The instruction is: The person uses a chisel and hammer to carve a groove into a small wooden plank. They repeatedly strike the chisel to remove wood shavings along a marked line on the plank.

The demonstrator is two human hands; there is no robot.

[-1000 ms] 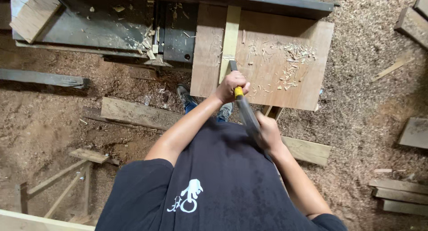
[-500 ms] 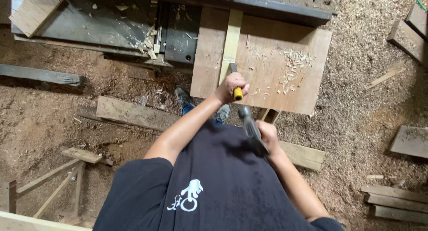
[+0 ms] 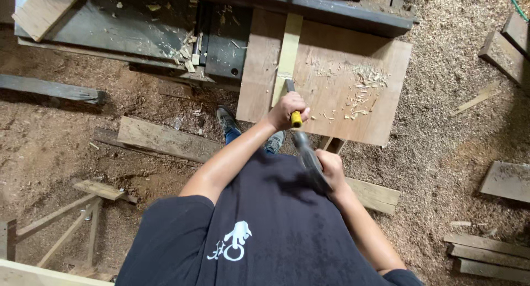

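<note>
Sawdust and wood shavings cover the dirt floor (image 3: 66, 142) all over the frame, with loose planks (image 3: 160, 138) lying left of centre and more boards (image 3: 486, 258) stacked at the lower right. Seen from the head camera, a square wooden board (image 3: 342, 65) sits at upper centre like a small desk, a pale narrow strip (image 3: 288, 49) running down its left part and light chips (image 3: 364, 87) scattered across it. At the centre of the frame the left hand (image 3: 284, 110) is clenched around a yellow-handled chisel (image 3: 296, 119), its blade end resting on the pale strip at the board's near edge. Just below and to the right, the right hand (image 3: 330, 167) is closed around the handle of a dark hammer (image 3: 309, 156), whose head is near the chisel's yellow butt; whether they touch cannot be told. Dark timber beams (image 3: 110, 27) fill the upper left
</note>
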